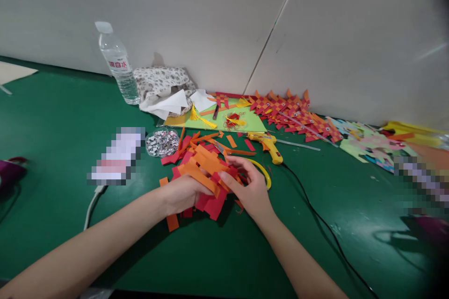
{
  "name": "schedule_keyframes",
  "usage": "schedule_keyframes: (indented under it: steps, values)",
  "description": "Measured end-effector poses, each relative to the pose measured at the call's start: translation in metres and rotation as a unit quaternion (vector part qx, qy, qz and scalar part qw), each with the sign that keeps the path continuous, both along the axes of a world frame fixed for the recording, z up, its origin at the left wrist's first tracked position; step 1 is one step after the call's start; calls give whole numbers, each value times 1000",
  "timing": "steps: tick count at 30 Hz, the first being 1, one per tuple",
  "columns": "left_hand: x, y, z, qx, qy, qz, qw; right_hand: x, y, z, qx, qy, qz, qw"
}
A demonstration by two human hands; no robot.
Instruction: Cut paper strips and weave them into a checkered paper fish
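Note:
My left hand [184, 194] is closed around orange paper strips [201, 178], its fingers mostly hidden beneath them. From the other side, my right hand [250, 187] pinches at the red and orange strip ends with thumb and fingers. Below and around both hands spreads a loose heap of red paper strips [212, 203] and more orange ones. Scissors with a yellow handle [267, 178] lie partly under my right hand, blades among the strips. A clear round case of googly eyes [162, 142] sits left of the heap.
A yellow glue gun [267, 144] with a black cord [321, 219] lies to the right. Woven paper fish [287, 110] are piled by the wall. A water bottle [119, 65], a patterned tissue pouch [163, 81] and a blurred phone [121, 154] with a cable stand or lie left.

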State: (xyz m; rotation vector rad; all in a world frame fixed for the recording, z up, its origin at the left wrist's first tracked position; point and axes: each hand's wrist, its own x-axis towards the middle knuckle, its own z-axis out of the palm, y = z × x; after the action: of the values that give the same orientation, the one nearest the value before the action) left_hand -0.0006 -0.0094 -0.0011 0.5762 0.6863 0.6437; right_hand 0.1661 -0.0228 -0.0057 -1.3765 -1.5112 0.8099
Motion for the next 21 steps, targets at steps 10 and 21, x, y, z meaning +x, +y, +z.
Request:
schedule_keyframes:
  steps: [10, 21]
  values:
    - [0, -4, 12, 66, 54, -51, 995, 1, 4, -2, -14, 120, -62, 991]
    - [-9, 17, 2, 268, 197, 112, 936, 3, 5, 4, -91, 220, 26, 971]
